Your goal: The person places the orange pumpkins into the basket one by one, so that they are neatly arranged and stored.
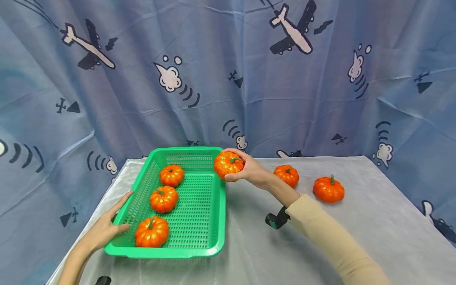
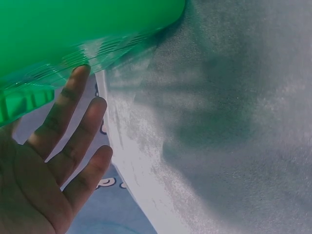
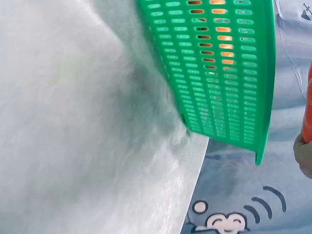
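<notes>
My right hand [image 1: 249, 170] grips a small orange pumpkin [image 1: 226, 165] over the far right corner of a green plastic basket [image 1: 221, 221]. In the right wrist view only a sliver of that pumpkin [image 3: 307, 114] and a fingertip show, beside the basket's slotted wall [image 3: 219, 78]. At the basket's left side, my left hand [image 1: 103, 229] rests against the rim, thumb toward the inside. Its fingers are straight and spread in the left wrist view, one fingertip [image 2: 82, 70] at the basket wall. Inside, along the left, lie three pumpkins [image 1: 171, 175], [image 1: 164, 199], [image 1: 152, 232].
Two more pumpkins, one [image 1: 286, 175] behind my right forearm and another [image 1: 329, 189] farther right, sit on the silver-grey tablecloth [image 1: 374, 206]. A blue curtain [image 1: 213, 99] with printed airplanes hangs behind the table. A black strap piece [image 1: 278, 218] hangs at my right wrist.
</notes>
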A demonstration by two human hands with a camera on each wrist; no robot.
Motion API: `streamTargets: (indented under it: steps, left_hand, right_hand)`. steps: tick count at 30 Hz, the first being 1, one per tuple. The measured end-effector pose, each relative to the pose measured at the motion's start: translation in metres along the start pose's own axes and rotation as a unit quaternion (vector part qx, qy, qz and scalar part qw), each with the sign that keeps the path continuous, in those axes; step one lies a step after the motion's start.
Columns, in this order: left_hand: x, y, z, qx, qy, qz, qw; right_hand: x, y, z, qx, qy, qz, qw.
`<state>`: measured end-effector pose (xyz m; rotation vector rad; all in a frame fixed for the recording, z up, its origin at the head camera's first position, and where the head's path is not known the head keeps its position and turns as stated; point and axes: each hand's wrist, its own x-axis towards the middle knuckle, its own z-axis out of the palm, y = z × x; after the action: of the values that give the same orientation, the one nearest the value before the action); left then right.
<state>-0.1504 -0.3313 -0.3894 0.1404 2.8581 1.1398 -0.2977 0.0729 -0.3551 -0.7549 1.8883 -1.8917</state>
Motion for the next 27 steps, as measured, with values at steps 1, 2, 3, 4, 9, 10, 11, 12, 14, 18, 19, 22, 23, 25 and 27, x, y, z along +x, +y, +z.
streamTargets:
  steps: [1,2,3,4,9,10,11,12,14,18,19,22,23,25,27]
  left_hand:
    - [0.0,0.0,0.0,-0.004,0.002,0.003,1.0]
    - [0.0,0.0,0.0,-0.007,0.004,0.006,0.9999]
    - [0.001,-0.001,0.0,-0.01,0.006,0.009,0.9999]
    - [0.001,-0.001,0.001,-0.01,0.008,0.01,0.9999]
    - [0.001,-0.001,-0.001,-0.009,0.012,0.008,0.9999]
    - [0.001,-0.001,-0.001,-0.011,0.011,0.006,0.9999]
    - [0.001,-0.001,-0.001,-0.012,0.01,0.005,0.9999]
    - [0.001,-0.001,-0.002,-0.014,0.009,0.003,0.9999]
    - [0.001,-0.001,0.0,-0.015,0.006,-0.002,0.9999]
    - [0.002,0.0,0.001,-0.019,0.001,-0.008,0.9998]
    - [0.002,0.0,0.0,-0.019,0.002,-0.007,0.9998]
    - [0.002,0.001,-0.001,-0.02,0.004,-0.001,0.9998]
    - [0.002,0.001,-0.002,-0.021,0.004,0.0,0.9998]
    - [0.002,0.0,-0.003,-0.021,0.007,0.003,0.9998]
    - [0.002,-0.001,-0.003,-0.022,0.008,0.001,0.9997]
  right_hand:
    - [0.004,0.001,0.002,0.003,-0.004,-0.003,1.0]
    - [0.009,0.002,0.004,0.006,-0.008,-0.007,0.9999]
    - [0.013,0.003,0.007,0.01,-0.012,-0.009,0.9998]
    - [0.017,0.004,0.009,0.014,-0.015,-0.011,0.9997]
    - [0.036,0.01,0.024,0.02,-0.037,-0.008,0.9991]
    - [0.04,0.012,0.026,0.016,-0.043,-0.006,0.9989]
    - [0.044,0.014,0.029,0.012,-0.049,-0.002,0.9987]
    - [0.047,0.016,0.032,0.003,-0.055,0.002,0.9985]
    - [0.051,0.021,0.035,-0.017,-0.062,0.006,0.9979]
    - [0.062,0.026,0.042,-0.055,-0.076,0.01,0.9956]
    - [0.064,0.026,0.043,-0.062,-0.079,0.01,0.9949]
    - [0.072,0.025,0.046,-0.088,-0.097,0.019,0.9913]
    - [0.074,0.024,0.048,-0.095,-0.102,0.024,0.9899]
    - [0.079,0.023,0.05,-0.113,-0.109,0.037,0.9868]
    - [0.083,0.024,0.053,-0.128,-0.114,0.052,0.9839]
